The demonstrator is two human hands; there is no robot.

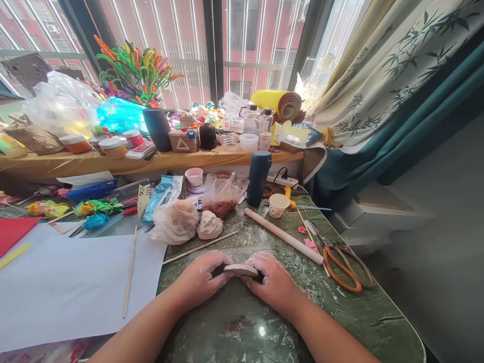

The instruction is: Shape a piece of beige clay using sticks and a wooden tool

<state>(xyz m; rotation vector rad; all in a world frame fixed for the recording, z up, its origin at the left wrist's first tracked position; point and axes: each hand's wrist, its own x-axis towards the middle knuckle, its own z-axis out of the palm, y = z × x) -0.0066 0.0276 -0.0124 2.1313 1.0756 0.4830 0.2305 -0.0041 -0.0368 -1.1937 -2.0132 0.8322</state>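
A flat, pale disc of dough or clay [240,270] is held between both my hands just above the green marbled table [340,312]. My left hand [202,277] curls round its left edge, fingers closed and dusted white. My right hand [273,280] grips the right edge the same way. A lump of the same pale material [209,225] lies on the table beyond my hands, beside a filled plastic bag [174,222]. A wooden rolling pin [283,235] lies slantwise to the right of the lump.
Orange-handled scissors [342,267] lie at the right. Thin wooden sticks [129,272], a large white sheet [71,287], a paper cup [278,204], a dark blue bottle [258,177] and paper flowers [94,207] surround the work spot. A cluttered windowsill shelf [113,160] runs behind.
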